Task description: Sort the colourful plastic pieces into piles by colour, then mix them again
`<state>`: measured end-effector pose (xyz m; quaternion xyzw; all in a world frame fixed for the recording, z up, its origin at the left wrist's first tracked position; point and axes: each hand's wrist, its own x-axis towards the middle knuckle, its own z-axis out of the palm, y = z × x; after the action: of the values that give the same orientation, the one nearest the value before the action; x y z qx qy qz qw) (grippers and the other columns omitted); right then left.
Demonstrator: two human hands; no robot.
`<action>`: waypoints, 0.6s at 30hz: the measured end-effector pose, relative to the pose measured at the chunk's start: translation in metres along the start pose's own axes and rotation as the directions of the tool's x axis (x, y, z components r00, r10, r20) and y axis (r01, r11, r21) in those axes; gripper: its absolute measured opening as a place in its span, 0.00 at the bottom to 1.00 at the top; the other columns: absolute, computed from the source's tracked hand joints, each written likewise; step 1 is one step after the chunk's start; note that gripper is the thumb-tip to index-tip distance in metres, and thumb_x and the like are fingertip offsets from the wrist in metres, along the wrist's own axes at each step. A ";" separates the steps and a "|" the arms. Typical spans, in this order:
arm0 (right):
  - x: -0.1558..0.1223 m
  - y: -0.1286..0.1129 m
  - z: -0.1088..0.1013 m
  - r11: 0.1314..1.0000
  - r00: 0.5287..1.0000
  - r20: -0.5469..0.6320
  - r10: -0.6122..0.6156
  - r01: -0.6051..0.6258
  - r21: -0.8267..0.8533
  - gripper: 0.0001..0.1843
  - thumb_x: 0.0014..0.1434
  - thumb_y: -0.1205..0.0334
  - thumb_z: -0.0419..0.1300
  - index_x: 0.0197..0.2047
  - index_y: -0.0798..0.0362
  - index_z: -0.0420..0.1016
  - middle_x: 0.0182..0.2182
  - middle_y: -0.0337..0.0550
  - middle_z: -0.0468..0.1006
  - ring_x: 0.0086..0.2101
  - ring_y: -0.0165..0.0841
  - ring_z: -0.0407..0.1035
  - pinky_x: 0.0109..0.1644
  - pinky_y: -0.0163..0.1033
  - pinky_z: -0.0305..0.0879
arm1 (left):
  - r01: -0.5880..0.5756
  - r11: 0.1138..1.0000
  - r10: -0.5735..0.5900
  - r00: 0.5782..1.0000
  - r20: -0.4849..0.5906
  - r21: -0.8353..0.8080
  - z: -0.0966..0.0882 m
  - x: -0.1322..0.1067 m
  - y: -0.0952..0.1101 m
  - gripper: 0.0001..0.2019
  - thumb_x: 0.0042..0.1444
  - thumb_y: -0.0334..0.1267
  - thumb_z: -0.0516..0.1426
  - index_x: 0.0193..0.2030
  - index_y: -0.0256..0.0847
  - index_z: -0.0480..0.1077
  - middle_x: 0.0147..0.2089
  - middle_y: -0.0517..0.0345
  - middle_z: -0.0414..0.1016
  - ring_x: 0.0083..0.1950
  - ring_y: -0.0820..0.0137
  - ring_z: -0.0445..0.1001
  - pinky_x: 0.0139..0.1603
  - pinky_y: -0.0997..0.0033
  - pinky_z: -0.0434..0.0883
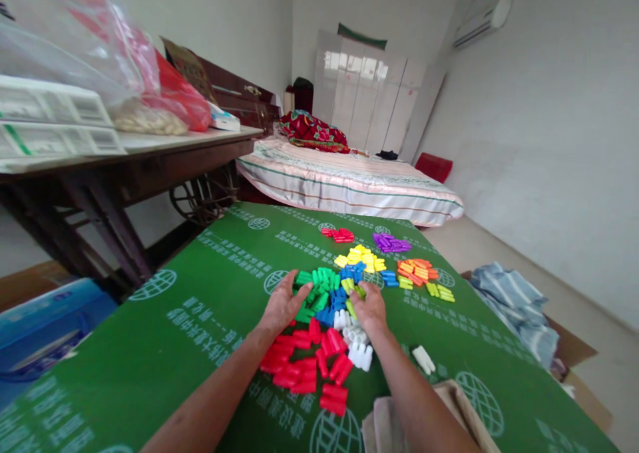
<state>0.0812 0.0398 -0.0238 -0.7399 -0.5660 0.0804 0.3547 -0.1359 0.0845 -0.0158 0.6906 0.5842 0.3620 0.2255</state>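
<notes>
Small plastic tube-like pieces lie in colour groups on a green printed board. My left hand rests at the left side of the green pieces, thumb and fingers apart around their edge. My right hand has its fingers closed on lime-green pieces beside the blue pieces; the fingers partly hide them. White pieces lie just below the right hand. Nearer me is a wide group of red pieces. Yellow pieces sit beyond the hands.
Purple, orange and more lime pieces lie at the far right. A white piece and a beige cloth item are near my right forearm. A side table with bags stands left; a bed is beyond.
</notes>
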 end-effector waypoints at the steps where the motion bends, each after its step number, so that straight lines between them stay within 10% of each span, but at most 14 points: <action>1: 0.000 -0.005 0.003 1.000 1.000 0.000 -0.002 0.002 0.012 0.19 0.56 0.56 0.55 0.48 0.54 0.75 0.46 0.50 0.75 0.46 0.39 0.70 0.52 0.43 0.64 | 0.014 1.000 -0.014 1.000 0.006 -0.011 -0.002 0.003 0.000 0.32 0.53 0.54 0.50 0.59 0.33 0.62 0.60 0.41 0.68 0.62 0.58 0.65 0.63 0.58 0.61; 18: 0.015 -0.100 0.038 0.975 0.970 0.190 -0.154 0.118 0.186 0.13 0.58 0.66 0.55 0.46 0.55 0.76 0.46 0.45 0.77 0.48 0.31 0.70 0.53 0.35 0.63 | 0.066 0.968 -0.025 0.985 0.171 -0.240 -0.020 0.034 -0.001 0.34 0.40 0.60 0.57 0.49 0.36 0.70 0.53 0.46 0.75 0.55 0.57 0.72 0.53 0.64 0.70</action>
<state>-0.0119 0.0808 0.0141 -0.6533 -0.6397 0.1799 0.3628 -0.1500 0.1149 0.0047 0.6717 0.5299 0.3670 0.3653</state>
